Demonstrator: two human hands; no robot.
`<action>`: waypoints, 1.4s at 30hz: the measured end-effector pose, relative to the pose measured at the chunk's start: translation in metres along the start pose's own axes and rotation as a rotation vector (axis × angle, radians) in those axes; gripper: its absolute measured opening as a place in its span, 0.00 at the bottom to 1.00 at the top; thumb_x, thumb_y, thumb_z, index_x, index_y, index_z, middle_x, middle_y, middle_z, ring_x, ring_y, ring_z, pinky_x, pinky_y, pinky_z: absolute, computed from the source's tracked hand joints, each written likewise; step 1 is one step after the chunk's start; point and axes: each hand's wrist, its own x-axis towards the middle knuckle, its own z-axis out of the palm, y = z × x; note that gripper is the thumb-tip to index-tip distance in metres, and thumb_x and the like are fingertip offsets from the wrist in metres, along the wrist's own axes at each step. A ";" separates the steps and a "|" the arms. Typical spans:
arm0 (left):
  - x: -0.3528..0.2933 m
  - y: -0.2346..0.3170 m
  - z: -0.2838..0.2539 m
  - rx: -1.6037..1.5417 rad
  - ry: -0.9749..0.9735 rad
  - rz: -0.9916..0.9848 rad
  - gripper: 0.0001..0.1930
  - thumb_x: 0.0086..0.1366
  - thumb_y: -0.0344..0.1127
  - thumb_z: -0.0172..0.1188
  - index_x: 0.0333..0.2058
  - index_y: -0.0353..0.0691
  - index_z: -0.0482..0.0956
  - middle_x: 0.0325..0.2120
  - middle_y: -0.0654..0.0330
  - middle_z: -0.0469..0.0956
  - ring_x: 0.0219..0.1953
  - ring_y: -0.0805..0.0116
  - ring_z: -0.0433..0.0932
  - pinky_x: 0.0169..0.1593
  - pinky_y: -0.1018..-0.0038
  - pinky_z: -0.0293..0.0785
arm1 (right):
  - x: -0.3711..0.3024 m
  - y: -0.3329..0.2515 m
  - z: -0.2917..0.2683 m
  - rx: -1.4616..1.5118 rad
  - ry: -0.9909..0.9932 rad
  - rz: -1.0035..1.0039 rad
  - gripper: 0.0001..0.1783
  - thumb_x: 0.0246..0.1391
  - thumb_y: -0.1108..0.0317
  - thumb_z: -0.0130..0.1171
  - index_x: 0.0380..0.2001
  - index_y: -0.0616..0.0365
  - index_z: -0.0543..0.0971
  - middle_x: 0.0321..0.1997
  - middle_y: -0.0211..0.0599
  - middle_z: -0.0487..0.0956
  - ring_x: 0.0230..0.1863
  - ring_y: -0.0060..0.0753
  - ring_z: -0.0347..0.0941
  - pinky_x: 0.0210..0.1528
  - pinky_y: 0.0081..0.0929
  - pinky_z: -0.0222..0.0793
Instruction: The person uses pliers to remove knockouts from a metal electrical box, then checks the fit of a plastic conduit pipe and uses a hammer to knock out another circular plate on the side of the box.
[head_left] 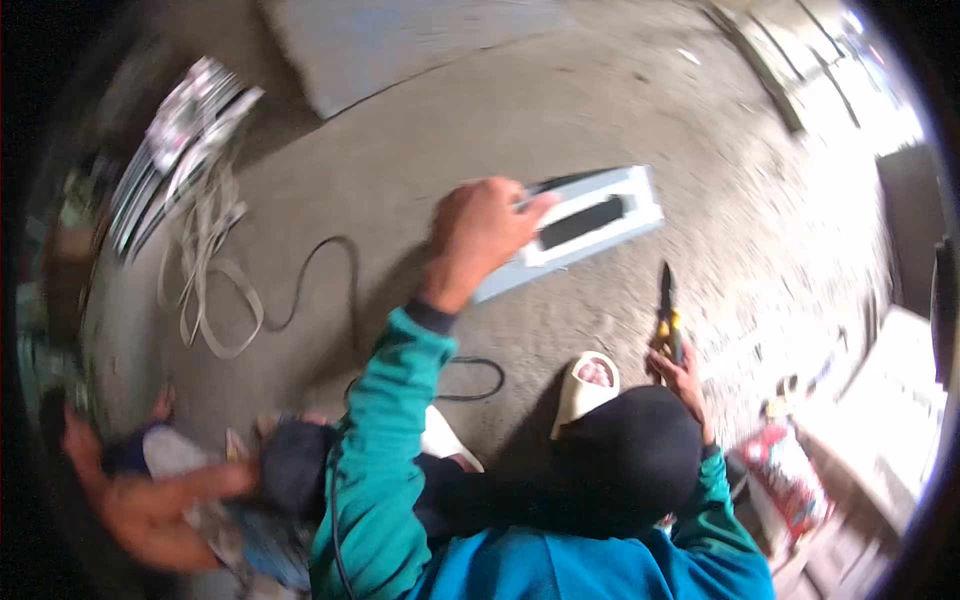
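Note:
My left hand (pixel 485 235) grips the near end of a long grey-and-white box-like piece (pixel 640 200) with a dark rectangular panel on its upper face. The piece is held tilted over the floor, its far end pointing right; I cannot make out its exact kind. Beside my right knee, my right hand (pixel 683 378) is closed around the yellow-and-black handles of long-nose pliers (pixel 667 295). Their dark jaws point away from me and look closed. The two hands are apart, and the pliers do not touch the box-like piece.
A black cable (pixel 357 290) winds over the concrete floor (pixel 420 160). At left lie a pale strap (pixel 215 300) and a bundle of metal strips (pixel 190 140). Another person (pixel 160 500) sits close on my left. A red-and-white sack (pixel 785 475) stands at right.

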 end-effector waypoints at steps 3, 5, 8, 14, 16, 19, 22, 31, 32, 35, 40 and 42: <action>0.026 0.050 0.002 -0.032 0.120 0.137 0.25 0.62 0.58 0.61 0.28 0.38 0.85 0.26 0.47 0.82 0.30 0.47 0.82 0.33 0.60 0.75 | 0.020 -0.094 -0.019 -0.038 -0.107 -0.210 0.13 0.57 0.73 0.59 0.45 0.65 0.77 0.35 0.38 0.81 0.33 0.23 0.76 0.38 0.24 0.73; 0.013 0.067 0.029 0.046 0.003 0.156 0.25 0.61 0.57 0.62 0.28 0.37 0.85 0.27 0.47 0.82 0.30 0.46 0.81 0.33 0.59 0.75 | -0.016 -0.087 -0.015 0.040 -0.101 -0.142 0.14 0.57 0.73 0.59 0.46 0.66 0.78 0.37 0.39 0.82 0.35 0.24 0.76 0.41 0.24 0.73; -0.003 0.077 0.051 0.066 0.021 0.259 0.24 0.61 0.57 0.63 0.29 0.36 0.85 0.28 0.48 0.81 0.30 0.47 0.81 0.32 0.59 0.74 | -0.037 -0.087 -0.025 0.073 -0.123 -0.025 0.16 0.55 0.70 0.61 0.45 0.66 0.80 0.39 0.36 0.82 0.40 0.27 0.76 0.45 0.23 0.70; -0.018 0.090 0.057 0.178 0.032 0.359 0.23 0.62 0.55 0.63 0.27 0.37 0.84 0.27 0.50 0.80 0.28 0.50 0.80 0.29 0.60 0.72 | -0.043 -0.095 -0.030 0.117 -0.217 0.038 0.17 0.54 0.69 0.61 0.47 0.66 0.80 0.42 0.36 0.82 0.44 0.28 0.76 0.49 0.25 0.69; -0.020 0.094 0.059 0.193 0.038 0.390 0.23 0.62 0.55 0.63 0.26 0.37 0.84 0.26 0.50 0.79 0.28 0.50 0.80 0.29 0.60 0.72 | -0.043 -0.091 -0.034 0.155 -0.246 0.059 0.17 0.54 0.70 0.61 0.47 0.66 0.80 0.43 0.37 0.82 0.45 0.29 0.76 0.50 0.25 0.70; -0.023 0.098 0.061 0.222 0.014 0.402 0.22 0.61 0.54 0.63 0.24 0.37 0.83 0.24 0.51 0.78 0.27 0.51 0.80 0.29 0.60 0.72 | -0.044 -0.091 -0.040 0.179 -0.271 0.113 0.18 0.55 0.70 0.61 0.47 0.67 0.80 0.44 0.37 0.82 0.46 0.30 0.77 0.50 0.26 0.71; -0.026 0.099 0.069 0.235 0.038 0.486 0.22 0.61 0.54 0.64 0.23 0.37 0.83 0.23 0.52 0.77 0.26 0.52 0.79 0.28 0.60 0.72 | -0.044 -0.092 -0.048 0.235 -0.302 0.164 0.19 0.54 0.70 0.60 0.48 0.68 0.79 0.45 0.41 0.82 0.45 0.32 0.78 0.49 0.28 0.73; -0.034 0.105 0.076 0.291 0.046 0.531 0.22 0.59 0.53 0.66 0.21 0.38 0.82 0.22 0.54 0.77 0.24 0.54 0.79 0.26 0.62 0.72 | -0.044 -0.088 -0.065 0.209 -0.362 0.224 0.22 0.52 0.67 0.60 0.49 0.68 0.78 0.45 0.45 0.82 0.42 0.35 0.80 0.46 0.30 0.76; -0.034 0.104 0.077 0.282 0.055 0.543 0.22 0.59 0.52 0.66 0.21 0.38 0.81 0.22 0.54 0.77 0.24 0.54 0.79 0.26 0.63 0.72 | -0.044 -0.089 -0.064 0.210 -0.363 0.224 0.22 0.52 0.67 0.60 0.49 0.68 0.78 0.45 0.45 0.82 0.42 0.35 0.80 0.46 0.30 0.76; -0.034 0.103 0.078 0.271 0.060 0.551 0.22 0.59 0.52 0.66 0.20 0.38 0.81 0.22 0.54 0.77 0.24 0.54 0.79 0.26 0.63 0.72 | -0.043 -0.093 -0.063 0.221 -0.358 0.230 0.21 0.52 0.67 0.60 0.48 0.68 0.79 0.43 0.44 0.82 0.41 0.35 0.80 0.45 0.30 0.76; -0.035 0.103 0.079 0.274 0.061 0.559 0.21 0.59 0.52 0.66 0.20 0.38 0.81 0.21 0.55 0.77 0.24 0.54 0.79 0.26 0.63 0.72 | -0.042 -0.102 -0.063 0.175 -0.377 0.295 0.15 0.55 0.66 0.61 0.41 0.66 0.78 0.36 0.39 0.80 0.38 0.32 0.80 0.42 0.28 0.78; -0.035 0.103 0.080 0.260 0.060 0.557 0.21 0.59 0.52 0.66 0.20 0.38 0.81 0.21 0.54 0.77 0.23 0.54 0.79 0.26 0.63 0.73 | -0.043 -0.101 -0.061 0.169 -0.333 0.296 0.14 0.56 0.65 0.61 0.40 0.65 0.78 0.34 0.38 0.80 0.35 0.31 0.80 0.38 0.27 0.77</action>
